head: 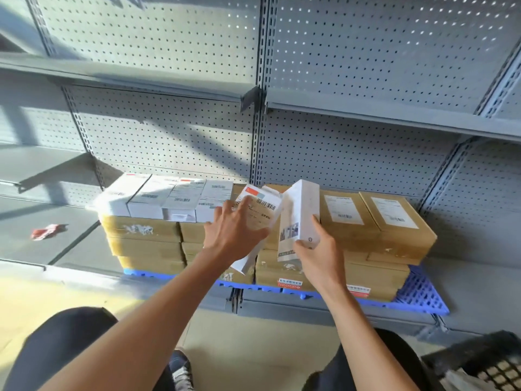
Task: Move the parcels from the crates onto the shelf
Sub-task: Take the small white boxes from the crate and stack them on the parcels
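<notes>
The tall white carton [300,218], gripped by the right hand [317,251], should be lowered upright; the open-fingered left hand [234,230] steadies the labelled flat parcel [258,213].

The box [300,218] in the right hand [314,251] was white with grey print, the brown cartons [377,221] beside it bore white labels, and the pallet [423,294] beneath was blue.
</notes>
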### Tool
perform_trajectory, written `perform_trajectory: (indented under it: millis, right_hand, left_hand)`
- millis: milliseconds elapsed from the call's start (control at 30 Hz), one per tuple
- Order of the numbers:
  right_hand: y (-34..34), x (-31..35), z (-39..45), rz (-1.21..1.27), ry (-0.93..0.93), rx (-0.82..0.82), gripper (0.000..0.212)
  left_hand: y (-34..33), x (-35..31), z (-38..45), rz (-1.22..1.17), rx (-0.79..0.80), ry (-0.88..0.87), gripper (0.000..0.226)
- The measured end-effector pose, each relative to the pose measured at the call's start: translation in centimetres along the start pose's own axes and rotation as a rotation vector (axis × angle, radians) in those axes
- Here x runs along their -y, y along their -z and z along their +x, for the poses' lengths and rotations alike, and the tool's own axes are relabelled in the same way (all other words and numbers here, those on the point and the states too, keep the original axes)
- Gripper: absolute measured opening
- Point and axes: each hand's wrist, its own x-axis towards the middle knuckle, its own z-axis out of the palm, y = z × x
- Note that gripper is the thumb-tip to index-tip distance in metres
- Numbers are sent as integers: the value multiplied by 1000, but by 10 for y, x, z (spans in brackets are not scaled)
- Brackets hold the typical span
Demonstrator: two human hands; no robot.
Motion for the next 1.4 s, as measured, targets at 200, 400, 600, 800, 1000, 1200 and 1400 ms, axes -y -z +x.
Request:
perform_trajectory:
  millis: [200,400,600,800,1000,1200,1400]
  right_hand:
    - [-17,-6,48,-38,-23,39,81]
    - [-29,-20,90,17,10,15,76]
    - [-32,-23,117,46,-18,-10,70]
    - [-36,-21,124,71,-30,-6,71]
    - [-34,-13,127,100,-33,-8,69]
    - [-33,-14,126,87,-36,-13,69]
    - [-30,-14,126,111,-36,-21,69]
  left_hand:
    - [-6,-1,54,-7,-27,15,83]
    - [-17,-5,99,6,-12,41,79]
    - [-28,-1,137,1,1,88,83]
    - [-39,-3,159,17,12,114,85]
    - [-48,0,169,64,44,145,88]
    - [-53,-2,179,85,71,177,88]
    - [-60,-7,183,97,77,194,92]
